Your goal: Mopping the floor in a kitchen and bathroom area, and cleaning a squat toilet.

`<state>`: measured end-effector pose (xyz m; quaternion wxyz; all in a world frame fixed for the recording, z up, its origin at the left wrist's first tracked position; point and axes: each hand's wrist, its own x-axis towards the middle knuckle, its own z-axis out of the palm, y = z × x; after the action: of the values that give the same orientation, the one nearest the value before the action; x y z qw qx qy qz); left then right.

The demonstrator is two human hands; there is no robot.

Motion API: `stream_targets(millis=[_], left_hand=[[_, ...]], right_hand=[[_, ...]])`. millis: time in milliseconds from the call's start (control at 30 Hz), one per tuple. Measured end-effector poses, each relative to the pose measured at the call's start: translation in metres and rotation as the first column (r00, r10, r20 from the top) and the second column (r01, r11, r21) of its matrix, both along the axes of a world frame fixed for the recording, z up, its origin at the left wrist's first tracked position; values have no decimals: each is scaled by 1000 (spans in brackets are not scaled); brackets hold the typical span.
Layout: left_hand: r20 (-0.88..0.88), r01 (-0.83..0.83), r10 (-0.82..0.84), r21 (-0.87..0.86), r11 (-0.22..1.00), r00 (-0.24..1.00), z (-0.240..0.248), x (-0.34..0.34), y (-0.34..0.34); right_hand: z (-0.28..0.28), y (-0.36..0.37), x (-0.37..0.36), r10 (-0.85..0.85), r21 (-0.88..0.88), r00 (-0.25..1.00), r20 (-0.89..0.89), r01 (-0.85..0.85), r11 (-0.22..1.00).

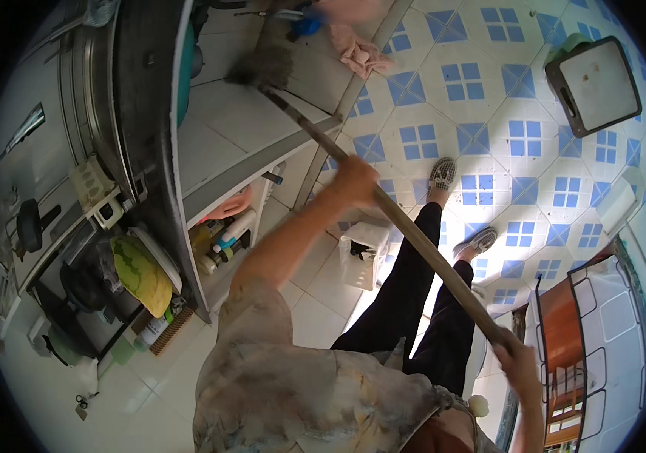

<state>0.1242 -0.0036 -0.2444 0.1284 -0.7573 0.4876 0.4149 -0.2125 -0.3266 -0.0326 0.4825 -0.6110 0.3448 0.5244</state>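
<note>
My left hand [355,181] is closed round the upper-middle of a long wooden mop handle, its arm stretched forward. Lower right, my right hand [517,364] grips the same handle near its back end. The mop [432,257] slants from lower right to upper left across my legs. Its dark grey head [262,66] is smeared by motion and lies on the white-tiled bottom of the space under the counter. A crumpled pink cloth [358,54] lies to the right of the mop head, by a blurred blue thing [306,27].
A low ledge [262,162] edges the tiled space. Below it, a shelf holds a pink basin [226,205] and bottles [234,230]. A white basket [364,257] stands beside my legs. On the blue-patterned floor [482,140] sits a rectangular bin [593,87]; a rack [565,332] stands right.
</note>
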Motion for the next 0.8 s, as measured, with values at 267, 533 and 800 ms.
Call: stream_targets(millis=[267, 533, 800], left_hand=[[20, -94, 94, -20, 995, 995, -22, 7, -1], [6, -190, 191, -21, 981, 982, 128, -12, -48], [-13, -89, 91, 107, 990, 996, 54, 12, -12]], right_hand=[[-67, -11, -12, 40, -68, 983, 178, -29, 997], [-2, -78, -39, -36, 84, 977, 212, 18, 996], [-23, -18, -14, -60, 61, 997, 52, 57, 997]])
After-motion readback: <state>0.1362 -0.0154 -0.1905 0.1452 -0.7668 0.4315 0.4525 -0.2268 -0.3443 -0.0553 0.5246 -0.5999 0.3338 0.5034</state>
